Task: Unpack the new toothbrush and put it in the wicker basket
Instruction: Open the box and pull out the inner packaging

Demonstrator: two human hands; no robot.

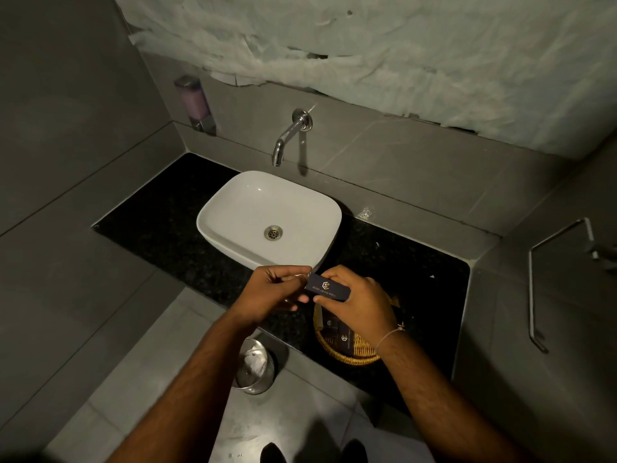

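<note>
A dark blue toothbrush box with a gold logo is held in front of me, above the counter's front edge. My right hand grips its right end. My left hand pinches at the box's left end, where something thin and pale shows between the fingers; I cannot tell what it is. The round wicker basket sits on the black counter right below my right hand, partly hidden by the wrist. Several dark packets lie inside it.
A white basin stands on the black granite counter under a chrome wall spout. A soap dispenser hangs at the back left. A steel bin stands on the floor below. A metal rail is on the right wall.
</note>
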